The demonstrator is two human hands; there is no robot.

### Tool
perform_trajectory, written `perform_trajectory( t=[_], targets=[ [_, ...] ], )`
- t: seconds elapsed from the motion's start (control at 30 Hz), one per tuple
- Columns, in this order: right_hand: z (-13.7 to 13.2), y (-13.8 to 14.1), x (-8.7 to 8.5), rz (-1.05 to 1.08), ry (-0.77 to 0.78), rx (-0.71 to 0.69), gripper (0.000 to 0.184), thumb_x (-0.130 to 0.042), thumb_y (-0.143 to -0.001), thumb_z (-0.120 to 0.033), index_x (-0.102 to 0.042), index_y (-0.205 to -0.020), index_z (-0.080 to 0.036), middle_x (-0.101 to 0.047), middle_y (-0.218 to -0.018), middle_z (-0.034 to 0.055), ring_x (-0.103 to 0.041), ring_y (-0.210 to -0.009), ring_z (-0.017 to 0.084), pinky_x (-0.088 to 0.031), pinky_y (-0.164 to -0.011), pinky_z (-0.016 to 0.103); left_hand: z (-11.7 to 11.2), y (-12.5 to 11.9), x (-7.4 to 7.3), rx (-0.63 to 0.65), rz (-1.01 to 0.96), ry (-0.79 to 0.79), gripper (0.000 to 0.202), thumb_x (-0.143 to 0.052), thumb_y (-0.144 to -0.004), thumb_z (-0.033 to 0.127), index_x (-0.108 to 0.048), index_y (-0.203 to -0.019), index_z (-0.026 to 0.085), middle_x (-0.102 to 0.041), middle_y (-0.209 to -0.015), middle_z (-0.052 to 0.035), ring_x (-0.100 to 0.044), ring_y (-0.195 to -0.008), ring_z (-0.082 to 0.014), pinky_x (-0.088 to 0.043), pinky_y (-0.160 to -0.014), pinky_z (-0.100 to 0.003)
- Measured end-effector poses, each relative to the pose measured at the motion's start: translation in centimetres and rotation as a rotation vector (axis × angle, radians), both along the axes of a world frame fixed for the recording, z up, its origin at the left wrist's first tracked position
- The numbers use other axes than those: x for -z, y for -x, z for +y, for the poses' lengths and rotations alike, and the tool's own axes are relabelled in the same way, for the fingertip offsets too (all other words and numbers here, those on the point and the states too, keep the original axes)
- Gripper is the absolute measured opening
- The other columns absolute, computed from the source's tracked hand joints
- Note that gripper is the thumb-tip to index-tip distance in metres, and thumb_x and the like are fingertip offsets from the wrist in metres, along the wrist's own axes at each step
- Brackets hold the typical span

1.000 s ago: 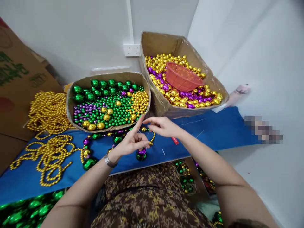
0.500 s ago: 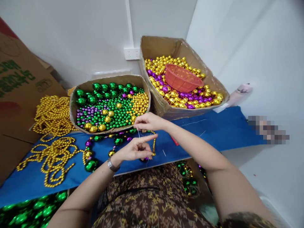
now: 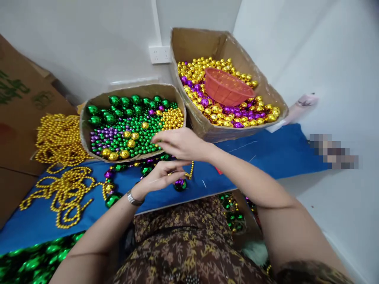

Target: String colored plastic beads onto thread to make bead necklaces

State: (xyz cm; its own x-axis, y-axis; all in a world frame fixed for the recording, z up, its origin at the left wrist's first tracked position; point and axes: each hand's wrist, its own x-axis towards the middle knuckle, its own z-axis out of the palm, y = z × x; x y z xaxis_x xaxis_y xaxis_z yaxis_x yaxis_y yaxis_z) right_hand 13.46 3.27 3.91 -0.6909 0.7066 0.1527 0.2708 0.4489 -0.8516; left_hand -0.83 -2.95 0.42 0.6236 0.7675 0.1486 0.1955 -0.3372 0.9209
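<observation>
My left hand, with a watch on its wrist, is above the blue cloth. Its thumb and fingers close on the end of a bead strand, with small gold beads beside the fingertips. Below them, a large green bead and purple beads hang or lie; which, I cannot tell. My right hand reaches over the front rim of the smaller cardboard box. Its fingertips are together above loose green beads; whatever they hold is hidden. More of the strand, with green, purple and gold beads, lies behind my left hand.
A larger cardboard box at the back right holds gold and purple beads and a red plastic basket. Gold bead chains are heaped on the left. A small white stick lies on the blue cloth.
My right hand has moved left, over the smaller box. The white thread seen at its fingers before no longer shows. My left hand has risen slightly, and its stretched index finger has drawn in.
</observation>
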Motion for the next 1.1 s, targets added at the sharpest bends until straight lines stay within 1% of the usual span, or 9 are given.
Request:
perform_trajectory(
  t=[0.17,0.3,0.43,0.5,0.57,0.67,0.77,0.9,1.1],
  targets=[
    [-3.2,-5.1,2.9,0.09,0.157,0.075,0.048,-0.033,-0.098,-0.055,-0.059,-0.111,-0.017,-0.06,-0.062,-0.0032,-0.058,-0.061,0.011,-0.044,-0.063,0.022,0.5,0.5,-1.2,-0.053,-0.086,-0.156,0.027,-0.057,-0.091,0.023,-0.068,-0.115,0.017,-0.072,-0.082,-0.0051,-0.061,-0.061,-0.0102,-0.048,-0.055,-0.02],
    [-5.0,-6.1,5.5,0.21,0.379,0.113,0.041,-0.041,-0.095,-0.053,-0.057,-0.106,-0.017,-0.069,-0.074,0.0007,-0.048,-0.044,0.005,-0.037,-0.046,0.018,1.5,0.5,-1.0,-0.09,0.041,-0.649,0.036,-0.054,-0.09,0.013,-0.061,-0.124,0.02,-0.07,-0.083,-0.0043,-0.062,-0.069,-0.0112,-0.05,-0.064,-0.022],
    [-4.7,-5.4,6.4,0.271,0.613,-0.053,0.04,-0.045,-0.093,-0.048,-0.05,-0.118,-0.016,-0.069,-0.072,0.0008,-0.041,-0.036,0.004,-0.031,-0.039,0.017,2.1,0.4,-0.2,-0.078,0.195,-0.993,0.045,-0.049,-0.089,0.007,-0.056,-0.131,0.024,-0.067,-0.082,-0.0026,-0.059,-0.067,-0.0113,-0.048,-0.063,-0.023],
    [-4.4,-5.4,6.2,0.221,0.509,-0.046,0.038,-0.044,-0.093,-0.048,-0.054,-0.111,-0.016,-0.067,-0.071,0.0008,-0.043,-0.039,0.006,-0.034,-0.041,0.019,2.0,0.2,-0.1,-0.095,0.219,-0.982,0.044,-0.05,-0.089,0.009,-0.056,-0.13,0.024,-0.067,-0.082,-0.0026,-0.059,-0.068,-0.0118,-0.048,-0.065,-0.024],
    [-4.4,-5.7,5.6,0.116,0.214,0.113,0.033,-0.044,-0.094,-0.046,-0.059,-0.098,-0.017,-0.065,-0.073,0.0017,-0.051,-0.051,0.009,-0.039,-0.05,0.02,1.7,0.0,-0.2,-0.151,0.201,-0.848,0.039,-0.051,-0.09,0.013,-0.059,-0.127,0.022,-0.067,-0.079,-0.0024,-0.059,-0.066,-0.0114,-0.049,-0.065,-0.024],
    [-5.6,-6.0,4.7,-0.112,-0.282,0.403,0.029,-0.041,-0.097,-0.037,-0.063,-0.09,-0.018,-0.067,-0.082,0.0051,-0.059,-0.072,0.014,-0.041,-0.066,0.024,1.3,-0.3,-0.6,-0.239,0.107,-0.418,0.036,-0.054,-0.091,0.022,-0.059,-0.126,0.018,-0.069,-0.077,-0.0027,-0.06,-0.063,-0.0106,-0.049,-0.061,-0.021],
    [-7.7,-5.8,4.2,-0.317,-0.504,0.379,0.029,-0.039,-0.098,-0.031,-0.065,-0.09,-0.019,-0.069,-0.081,0.0069,-0.06,-0.071,0.014,-0.039,-0.066,0.025,1.3,-0.5,-0.7,-0.266,-0.037,-0.024,0.041,-0.06,-0.087,0.031,-0.06,-0.124,0.013,-0.071,-0.078,-0.0048,-0.062,-0.063,-0.0117,-0.048,-0.056,-0.02],
    [-9.0,-6.0,3.5,-0.39,-0.429,0.114,0.027,-0.048,-0.095,-0.037,-0.065,-0.081,-0.022,-0.067,-0.071,0.0022,-0.058,-0.064,0.013,-0.037,-0.06,0.023,1.1,-0.5,-0.8,-0.259,-0.06,-0.029,0.039,-0.063,-0.085,0.03,-0.063,-0.121,0.014,-0.071,-0.078,-0.0046,-0.062,-0.064,-0.0115,-0.049,-0.06,-0.021],
    [-5.5,-6.5,3.6,0.091,-0.098,0.403,0.029,-0.042,-0.097,-0.039,-0.062,-0.104,-0.019,-0.066,-0.088,0.0044,-0.06,-0.076,0.013,-0.045,-0.067,0.024,0.4,-0.3,-1.7,-0.172,0.036,-0.423,0.037,-0.057,-0.089,0.02,-0.061,-0.126,0.021,-0.067,-0.078,-0.0012,-0.056,-0.063,-0.0091,-0.047,-0.06,-0.021]
  ],
)
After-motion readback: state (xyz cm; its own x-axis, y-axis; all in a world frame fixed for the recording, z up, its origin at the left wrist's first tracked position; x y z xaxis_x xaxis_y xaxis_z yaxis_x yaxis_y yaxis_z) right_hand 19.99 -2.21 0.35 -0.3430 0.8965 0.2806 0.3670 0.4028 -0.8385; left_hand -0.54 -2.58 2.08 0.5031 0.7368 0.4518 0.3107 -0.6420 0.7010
